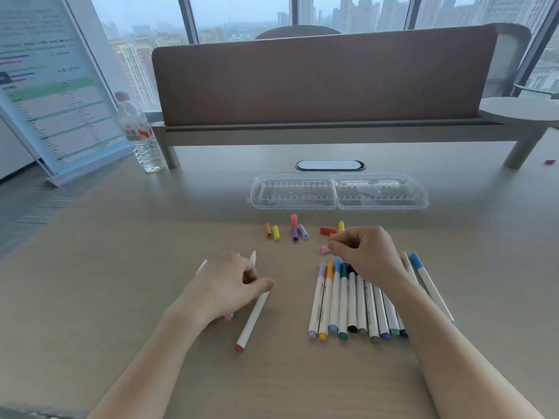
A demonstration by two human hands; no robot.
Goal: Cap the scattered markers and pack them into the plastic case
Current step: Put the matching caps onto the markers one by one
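Observation:
A clear plastic case (255, 204) lies open and empty at the back of the desk. In front of it are several loose caps, among them an orange cap (268, 230), a purple cap (295, 234) and a red cap (328, 230). My right hand (367, 252) reaches over them, its fingertips pinching a pink cap (323, 249). Below it lies a row of capped markers (344, 300), and a blue-capped marker (423, 273) shows to its right. My left hand (227, 287) grips an uncapped, red-ended marker (252, 317) and covers two more uncapped ones.
A water bottle (140, 137) stands at the back left beside a tilted printed board (51, 95). A brown divider (326, 80) on a raised shelf closes off the far side. An oval cable port (330, 165) sits behind the case.

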